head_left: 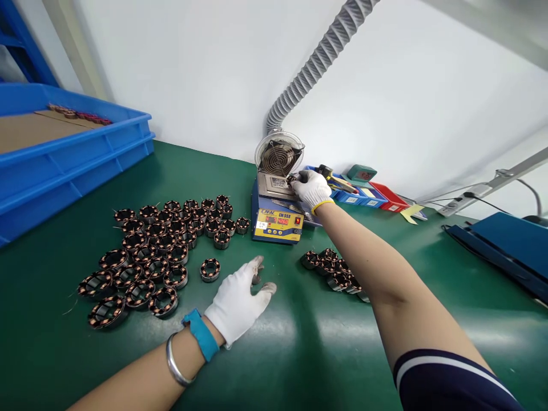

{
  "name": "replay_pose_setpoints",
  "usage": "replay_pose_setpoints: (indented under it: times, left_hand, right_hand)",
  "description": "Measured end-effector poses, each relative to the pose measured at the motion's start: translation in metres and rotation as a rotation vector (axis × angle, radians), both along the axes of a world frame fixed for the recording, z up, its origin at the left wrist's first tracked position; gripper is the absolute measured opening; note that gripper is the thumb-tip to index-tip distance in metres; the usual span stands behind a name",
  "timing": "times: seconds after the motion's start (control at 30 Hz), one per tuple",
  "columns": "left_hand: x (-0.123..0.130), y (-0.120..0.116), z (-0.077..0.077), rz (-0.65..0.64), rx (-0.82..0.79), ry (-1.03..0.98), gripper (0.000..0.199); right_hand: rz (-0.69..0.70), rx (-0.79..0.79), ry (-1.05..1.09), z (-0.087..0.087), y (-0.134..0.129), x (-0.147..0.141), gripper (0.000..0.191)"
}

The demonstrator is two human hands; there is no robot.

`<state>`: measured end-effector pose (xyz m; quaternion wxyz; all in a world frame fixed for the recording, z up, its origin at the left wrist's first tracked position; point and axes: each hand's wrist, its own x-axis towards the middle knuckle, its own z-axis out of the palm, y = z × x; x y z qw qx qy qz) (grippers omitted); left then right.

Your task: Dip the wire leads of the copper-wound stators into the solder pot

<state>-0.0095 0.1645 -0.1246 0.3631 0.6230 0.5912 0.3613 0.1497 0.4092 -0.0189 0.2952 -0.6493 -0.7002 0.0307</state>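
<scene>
My left hand (242, 297), in a white glove, hovers over the green bench with thumb and fingers apart and nothing between them. Nearest to it is a single copper-wound motor stator (210, 270); a large group of stators (156, 245) stands further left. My right hand (311, 188), also gloved, is closed around a small stator (293, 180), mostly hidden by the fingers. It holds this over the metal top of a solder pot (278, 220) with a yellow front panel and lit red digits. More stators (331, 265) lie under my right forearm.
Behind the pot stand a round fan (279, 158) and a grey ribbed hose (321, 65). Blue bins (368, 200) with tools and a red bin (389, 197) sit to the right. A large blue crate (77, 165) is at left, a power strip (464, 200) at right.
</scene>
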Motion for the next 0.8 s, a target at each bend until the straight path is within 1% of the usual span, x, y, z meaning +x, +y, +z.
replay_pose_setpoints:
  times: [0.13, 0.37, 0.53, 0.63, 0.7, 0.77, 0.8]
  left_hand:
    - [0.000, 0.001, -0.001, 0.006, 0.009, 0.012, 0.061]
    - [0.000, 0.001, 0.001, -0.006, 0.005, 0.015, 0.061]
    - [-0.001, 0.001, 0.001, -0.008, 0.004, 0.032, 0.061]
    - [-0.001, 0.001, -0.002, -0.016, 0.027, 0.066, 0.059]
    - [-0.001, 0.000, -0.002, -0.031, 0.073, 0.131, 0.057]
    - [-0.002, 0.000, 0.001, -0.028, 0.174, 0.274, 0.054]
    - [-0.004, 0.000, 0.005, -0.013, 0.243, 0.368, 0.052]
  right_hand:
    - [0.004, 0.004, 0.026, 0.002, 0.001, 0.000, 0.034]
    - [-0.019, -0.014, -0.010, -0.003, -0.001, -0.001, 0.036]
    - [-0.001, -0.009, 0.068, 0.005, -0.006, 0.000, 0.034]
    - [0.020, -0.034, 0.214, 0.011, -0.013, 0.003, 0.032]
    - [0.082, -0.115, 0.405, 0.013, -0.021, 0.006, 0.031]
    - [0.166, -0.216, 0.592, 0.013, -0.034, 0.009, 0.028]
    - [0.205, -0.278, 0.647, 0.012, -0.043, 0.012, 0.028]
